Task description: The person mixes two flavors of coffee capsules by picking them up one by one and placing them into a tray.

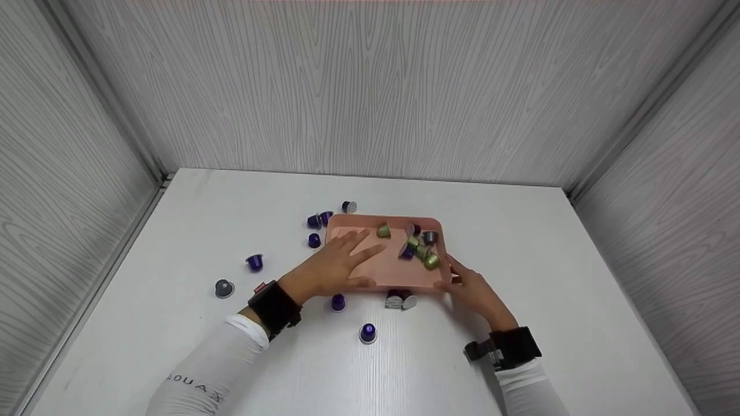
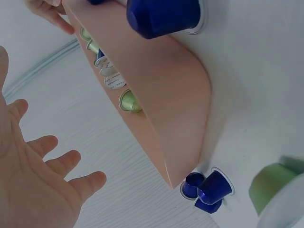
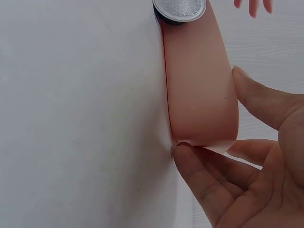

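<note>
The pink, round-cornered rectangular tray [image 1: 392, 271] lay partly beneath the spread-fingered left hand [image 1: 332, 269], while the right hand [image 1: 475, 293] gripped its near right corner.

Tray [image 1: 384, 271]: plastic by the look of it, smooth, mostly matt, soft sheen along the outer wall. Purple capsule [image 1: 367, 331]: metallic, smooth, small bright highlight on top. Green capsule [image 1: 432, 262]: shiny, metal-looking. One upturned lid [image 3: 180, 7] reads as silvery foil, finely pebbled; a white lid [image 2: 115, 81] carries print. Table [image 1: 578, 289]: smooth, white, faintly reflective near its front. Wall panel [image 1: 370, 86]: wood-grain pattern, low gloss; whether real wood, cannot tell. Sleeve [image 1: 208, 364]: white cloth, matt, lettered. Wristband [image 1: 274, 308]: black, dull.
</note>
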Demonstrator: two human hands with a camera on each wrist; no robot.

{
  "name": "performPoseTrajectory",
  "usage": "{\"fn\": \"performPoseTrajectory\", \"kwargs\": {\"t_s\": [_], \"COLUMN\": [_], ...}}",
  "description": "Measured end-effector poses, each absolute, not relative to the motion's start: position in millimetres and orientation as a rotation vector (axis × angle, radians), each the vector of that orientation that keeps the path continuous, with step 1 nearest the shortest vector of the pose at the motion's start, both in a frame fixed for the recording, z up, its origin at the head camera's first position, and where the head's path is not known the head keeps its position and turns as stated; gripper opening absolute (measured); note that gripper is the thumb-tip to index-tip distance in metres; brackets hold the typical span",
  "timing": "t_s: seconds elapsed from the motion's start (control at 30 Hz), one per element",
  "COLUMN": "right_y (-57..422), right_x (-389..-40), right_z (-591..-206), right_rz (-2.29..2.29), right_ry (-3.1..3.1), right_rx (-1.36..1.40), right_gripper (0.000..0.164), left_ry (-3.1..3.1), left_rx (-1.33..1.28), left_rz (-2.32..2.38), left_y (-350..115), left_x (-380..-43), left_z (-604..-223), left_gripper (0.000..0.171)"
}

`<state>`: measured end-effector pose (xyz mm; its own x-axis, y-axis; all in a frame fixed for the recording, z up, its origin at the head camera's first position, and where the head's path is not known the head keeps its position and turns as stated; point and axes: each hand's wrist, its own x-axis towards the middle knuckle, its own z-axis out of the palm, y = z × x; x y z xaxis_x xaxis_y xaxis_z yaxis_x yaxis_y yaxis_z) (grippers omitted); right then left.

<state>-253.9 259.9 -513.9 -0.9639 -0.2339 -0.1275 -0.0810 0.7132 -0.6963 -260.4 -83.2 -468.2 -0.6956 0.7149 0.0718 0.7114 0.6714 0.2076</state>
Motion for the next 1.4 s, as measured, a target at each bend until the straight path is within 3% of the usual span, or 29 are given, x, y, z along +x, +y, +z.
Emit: {"fn": "performPoseTrajectory", "kwargs": {"t_s": [0.77, 1.4], "right_y": [260.8, 262.0], "right_x": [-254.3, -254.6], "right_z": [-518.4, -516.6], "right_rz": [-1.116, -1.112], "right_ry": [2.703, 2.704], "right_rx": [-0.227, -0.285], "right_gripper": [0.078, 0.081], "left_ry": [2.677, 2.640], "left_rx": [1.317, 1.387], "left_rz": [-0.128, -0.126], "left_y": [-106.2, -121.8], "left_x": [-213.0, -189.4], "left_z": [-487.4, -497.6], "left_gripper": [0.078, 0.075]}}
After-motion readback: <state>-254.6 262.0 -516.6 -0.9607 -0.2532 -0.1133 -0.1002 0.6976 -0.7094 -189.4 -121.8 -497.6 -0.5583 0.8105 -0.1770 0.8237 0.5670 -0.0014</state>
